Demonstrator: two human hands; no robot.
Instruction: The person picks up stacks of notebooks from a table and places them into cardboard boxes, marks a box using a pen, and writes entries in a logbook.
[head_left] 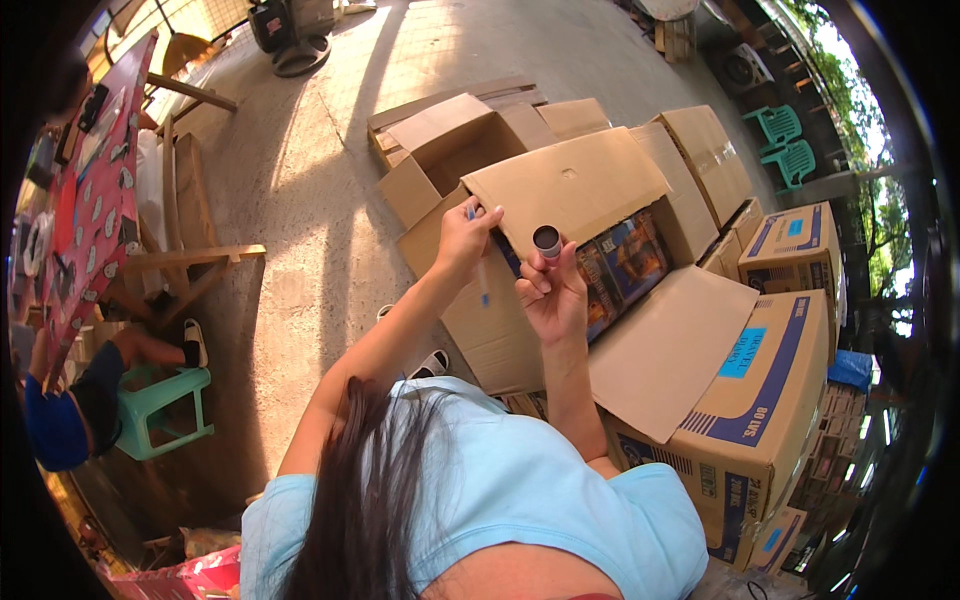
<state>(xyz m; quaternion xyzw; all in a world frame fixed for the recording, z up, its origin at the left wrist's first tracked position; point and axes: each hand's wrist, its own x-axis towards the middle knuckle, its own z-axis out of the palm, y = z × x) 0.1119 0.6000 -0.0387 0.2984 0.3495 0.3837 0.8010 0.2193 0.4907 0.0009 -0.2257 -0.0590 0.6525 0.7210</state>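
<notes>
My left hand (466, 238) is closed at the left corner of a raised cardboard flap (570, 185), its fingertips touching the flap's edge. A slim, pale pen (484, 280) with blue ends runs through that hand. Just to the right, my right hand (556, 300) is raised with its fingers wrapped round a small short cylinder (546, 240). The cylinder has a dark round top and a pale rim; its exact kind is unclear. Below the flap, the open carton holds dark books with colourful picture covers (628, 258). Another flap (675, 350) lies folded outward at its right.
An open carton (455, 150) stands beyond, on wooden slats. Closed cartons (745, 400) are stacked at the right, near green chairs (785, 145). At left are a table with a red patterned cover (100, 200), a green stool (165, 410) and a seated person (70, 400).
</notes>
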